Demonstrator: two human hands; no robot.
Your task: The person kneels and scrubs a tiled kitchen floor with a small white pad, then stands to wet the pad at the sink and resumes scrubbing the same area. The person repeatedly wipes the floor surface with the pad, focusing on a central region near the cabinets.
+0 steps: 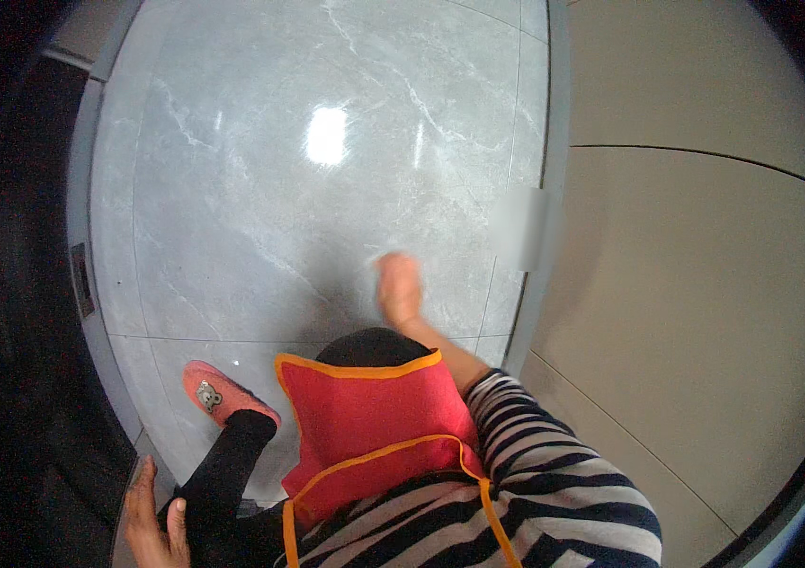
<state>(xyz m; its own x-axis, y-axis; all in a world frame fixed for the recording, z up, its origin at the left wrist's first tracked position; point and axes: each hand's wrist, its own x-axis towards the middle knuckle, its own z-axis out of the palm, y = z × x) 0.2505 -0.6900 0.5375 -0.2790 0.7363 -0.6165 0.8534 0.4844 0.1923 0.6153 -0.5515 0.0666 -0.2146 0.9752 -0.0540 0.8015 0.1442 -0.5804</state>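
My left hand (154, 522) is at the lower left beside my black-clad leg, its fingers apart and nothing seen in it. Blurred, my right hand (400, 287) reaches out over the grey marbled floor from a striped sleeve (559, 461); its fingers cannot be made out and no held thing shows. Between the arms hangs a red apron (374, 408) with orange edging. Past its upper edge shows a dark rounded shape, perhaps my knee. A pink slipper (225, 394) with a bear's face is on my foot, on the floor.
Glossy grey tiles (267, 177) lie ahead, reflecting a bright light. A grey frame or strip (557, 106) runs along their right side, with large beige tiles (686, 263) beyond. At the left a grey door frame (79, 213) with a dark metal plate (81, 280) borders a dark area.
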